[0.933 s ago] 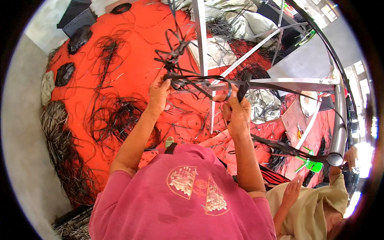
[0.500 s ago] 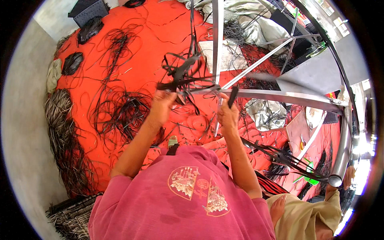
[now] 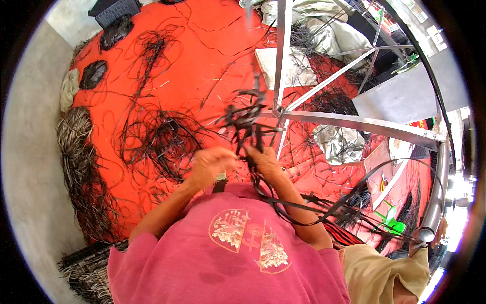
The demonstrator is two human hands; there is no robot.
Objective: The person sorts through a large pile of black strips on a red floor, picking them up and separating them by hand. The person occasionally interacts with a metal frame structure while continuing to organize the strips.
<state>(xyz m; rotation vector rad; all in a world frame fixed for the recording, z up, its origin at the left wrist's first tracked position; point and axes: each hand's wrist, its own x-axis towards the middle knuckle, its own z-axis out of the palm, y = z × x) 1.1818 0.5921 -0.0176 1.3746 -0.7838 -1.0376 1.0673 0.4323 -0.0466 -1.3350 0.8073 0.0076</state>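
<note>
Black flat strips (image 3: 248,121) hang in a tangled bunch in front of my body, blurred at the top. My right hand (image 3: 264,162) is closed around the lower part of the bunch. From there, long strips (image 3: 309,210) trail over my right forearm toward the lower right. Close beside the bunch on its left is my left hand (image 3: 213,164), its fingers bent toward the strips. Motion smears those fingers, so their grip is unclear. Just beyond the bunch stands a metal frame (image 3: 349,120) of silvery bars meeting at a joint.
Loose black strips (image 3: 167,139) lie in heaps on the red floor covering (image 3: 202,50). A thick strip bundle (image 3: 86,172) runs along the left wall. Another person in khaki trousers (image 3: 385,268) is at the lower right, by the frame's round tube (image 3: 430,218). A green plastic item (image 3: 391,223) lies nearby.
Both hands have come down toward my body from the frame's joint, and the strip tangle has shifted right and nearer. The dark object protruding from my right hand no longer shows. A strip loop has risen at right.
</note>
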